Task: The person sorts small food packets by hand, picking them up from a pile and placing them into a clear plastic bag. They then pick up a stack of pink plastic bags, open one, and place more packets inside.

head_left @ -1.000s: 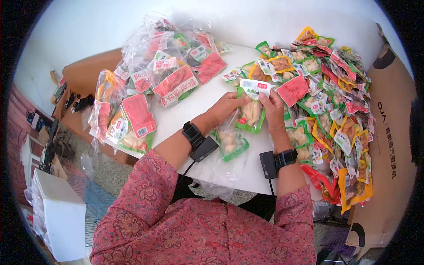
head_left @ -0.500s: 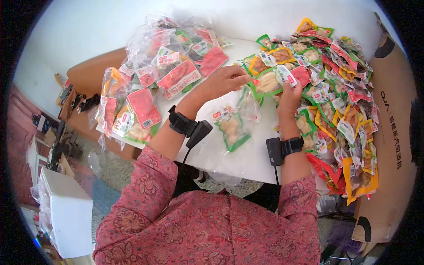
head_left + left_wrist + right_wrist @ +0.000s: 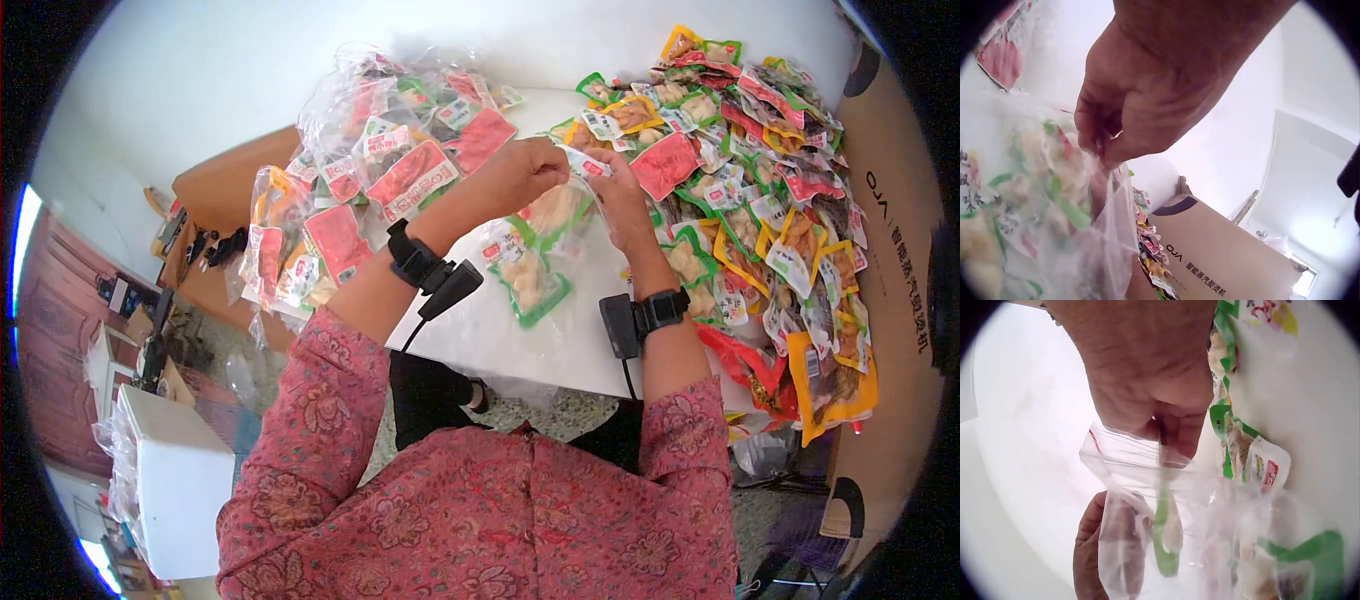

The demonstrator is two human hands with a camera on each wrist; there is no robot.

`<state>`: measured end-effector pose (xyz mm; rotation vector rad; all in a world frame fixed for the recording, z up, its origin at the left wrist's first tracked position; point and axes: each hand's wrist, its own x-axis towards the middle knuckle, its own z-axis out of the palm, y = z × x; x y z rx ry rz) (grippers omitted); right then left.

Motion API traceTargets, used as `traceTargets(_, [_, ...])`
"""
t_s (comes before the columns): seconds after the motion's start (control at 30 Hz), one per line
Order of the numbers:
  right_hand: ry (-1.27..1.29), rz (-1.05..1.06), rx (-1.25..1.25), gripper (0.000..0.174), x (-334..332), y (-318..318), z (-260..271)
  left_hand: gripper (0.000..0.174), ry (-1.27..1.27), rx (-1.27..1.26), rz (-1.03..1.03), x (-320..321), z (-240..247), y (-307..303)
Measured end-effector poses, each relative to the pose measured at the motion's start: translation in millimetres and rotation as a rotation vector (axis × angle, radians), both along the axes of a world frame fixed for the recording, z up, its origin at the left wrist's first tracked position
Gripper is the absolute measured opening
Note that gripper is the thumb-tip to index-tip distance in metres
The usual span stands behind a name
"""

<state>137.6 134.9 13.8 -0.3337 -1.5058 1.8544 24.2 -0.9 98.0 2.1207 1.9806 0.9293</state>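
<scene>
My left hand (image 3: 520, 180) pinches the rim of a clear zip-top plastic bag (image 3: 1113, 231). In the right wrist view, the bag's mouth gapes with a red line along the zip. My right hand (image 3: 622, 205) grips the white top of a green-edged food packet (image 3: 555, 212), whose lower part hangs inside the bag. Below it another green-edged food packet (image 3: 527, 280), with pale pieces, lies in the bag near the table. Seen from the right wrist, the held packet (image 3: 1166, 544) is nearly edge-on behind the film.
Many loose packets (image 3: 745, 215) are heaped on the right of the white table (image 3: 480, 345), beside a large cardboard box (image 3: 885, 300). Filled clear bags (image 3: 385, 150) are piled at the back left. A white box (image 3: 180, 480) stands at the lower left.
Both hands held the packet at first. The left hand then went to the bag's rim and lifted it, while the right hand swung the packet right, then back left and down into the bag.
</scene>
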Motion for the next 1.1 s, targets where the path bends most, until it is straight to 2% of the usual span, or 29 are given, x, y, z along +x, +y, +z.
traceTargets(0.1, [-0.068, 0.053, 0.045, 0.033, 5.2, -12.1, 9.7, 0.01, 0.004, 0.033, 0.001, -3.1, 0.6, 2.1])
traceTargets(0.17, [-0.156, 0.237, -0.027, 0.024, 14.3, -23.8, 21.8, 0.011, -0.021, 0.057, 0.018, -7.2, -0.5, 2.1])
traceTargets(0.2, [-0.155, 0.236, -0.028, 0.024, 15.8, -24.1, 18.9, 0.012, -0.048, 0.086, 0.035, -9.8, -1.3, 1.9])
traceTargets(0.27, [-0.294, 0.53, 0.27, 0.018, 16.4, -18.4, 12.2, 0.013, 0.02, 0.089, 0.049, -15.0, -0.4, 4.3])
traceTargets(0.3, [-0.297, 0.522, 0.276, 0.018, 12.6, -15.5, 7.7, 0.014, 0.083, 0.09, 0.063, -17.3, -0.9, 6.4])
traceTargets(0.37, [-0.282, 0.187, 0.498, 0.014, 4.9, -12.6, 3.1, 0.015, 0.025, 0.081, 0.089, -21.0, -5.7, 7.4])
traceTargets(0.4, [-0.287, 0.182, 0.504, 0.014, 6.6, -9.5, 3.4, 0.017, -0.031, 0.062, 0.123, -22.3, -9.5, 8.3])
traceTargets(0.43, [-0.33, -0.148, 0.697, 0.014, 8.4, -6.8, 3.5, 0.017, -0.035, 0.068, 0.12, -23.4, -13.8, 9.6])
traceTargets(0.47, [-0.365, -0.482, 0.881, 0.015, 9.8, -4.5, 3.2, 0.016, -0.143, 0.084, 0.135, -24.2, -17.9, 10.0])
traceTargets(0.5, [-0.367, -0.481, 0.888, 0.015, 11.1, -2.1, 2.3, 0.016, -0.251, 0.1, 0.151, -25.3, -22.2, 10.0])
traceTargets(0.57, [-0.218, -0.68, 0.955, 0.013, 11.6, 3.0, 0.4, 0.016, -0.302, 0.118, 0.132, -29.9, -29.0, 8.9])
traceTargets(0.73, [-0.351, -0.65, 0.997, 0.012, 10.1, 4.5, -6.7, 0.015, -0.468, 0.129, 0.115, -38.8, -53.8, 12.1])
traceTargets(0.8, [-0.37, -0.626, 1.001, 0.011, 9.6, 4.8, -7.9, 0.015, -0.641, 0.104, 0.14, -37.9, -61.5, 11.4])
traceTargets(0.87, [-0.364, -0.632, 0.981, 0.011, 8.9, 5.5, -8.8, 0.014, -0.698, 0.094, 0.15, -39.8, -70.8, 11.8])
traceTargets(0.97, [-0.395, -0.598, 0.979, 0.012, 8.6, 6.0, -9.2, 0.012, -0.913, 0.061, 0.09, -47.1, -87.1, 13.3])
traceTargets(1.1, [-0.438, -0.554, 0.998, 0.013, 8.1, 3.6, -7.2, 0.011, -0.915, 0.146, 0.081, -47.5, -105.6, 15.7])
